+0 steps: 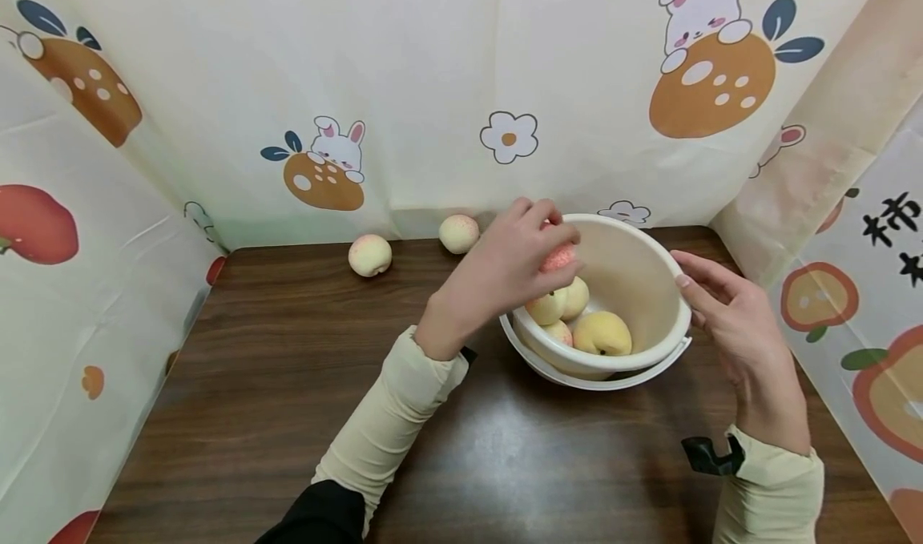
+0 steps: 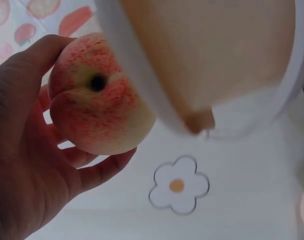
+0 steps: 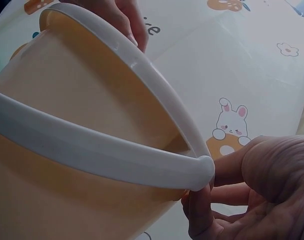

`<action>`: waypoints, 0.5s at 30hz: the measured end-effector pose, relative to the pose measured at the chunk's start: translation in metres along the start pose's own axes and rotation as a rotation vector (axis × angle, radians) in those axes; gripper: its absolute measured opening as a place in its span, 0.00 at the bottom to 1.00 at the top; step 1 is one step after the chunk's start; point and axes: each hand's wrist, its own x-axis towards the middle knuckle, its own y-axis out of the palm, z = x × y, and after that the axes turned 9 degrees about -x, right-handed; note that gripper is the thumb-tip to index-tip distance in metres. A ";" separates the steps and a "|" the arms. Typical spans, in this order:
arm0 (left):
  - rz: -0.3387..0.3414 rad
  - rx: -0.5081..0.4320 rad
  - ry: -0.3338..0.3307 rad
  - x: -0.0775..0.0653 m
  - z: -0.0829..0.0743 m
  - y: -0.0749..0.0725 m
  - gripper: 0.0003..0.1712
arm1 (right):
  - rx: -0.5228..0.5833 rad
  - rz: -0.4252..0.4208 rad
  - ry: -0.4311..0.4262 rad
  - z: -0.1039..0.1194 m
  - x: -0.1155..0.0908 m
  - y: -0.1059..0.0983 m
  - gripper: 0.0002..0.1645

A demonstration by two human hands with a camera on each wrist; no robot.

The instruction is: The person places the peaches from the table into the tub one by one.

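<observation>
My left hand (image 1: pixel 497 267) holds a red-speckled peach (image 1: pixel 558 257) at the left rim of a cream bucket (image 1: pixel 630 288). In the left wrist view the fingers curl round this peach (image 2: pixel 99 100), its dark stem hollow facing the camera. Inside the bucket lie several paler peaches, among them a yellow peach (image 1: pixel 602 334) near the front. My right hand (image 1: pixel 743 320) grips the bucket's right side, thumb at the rim. From the right wrist, its fingertips (image 3: pixel 199 212) show at the joint of the white handle (image 3: pixel 92 155), which hangs down round the bucket's front.
Two more peaches stand on the dark wooden table (image 1: pixel 288 384) along its back edge: a left one (image 1: pixel 370 255) and a right one (image 1: pixel 458 233). Printed cloth (image 1: pixel 433 63) hangs behind the table and on both sides.
</observation>
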 end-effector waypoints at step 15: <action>0.153 0.017 0.081 0.008 -0.020 0.036 0.11 | 0.071 0.017 -0.032 -0.002 0.001 0.002 0.20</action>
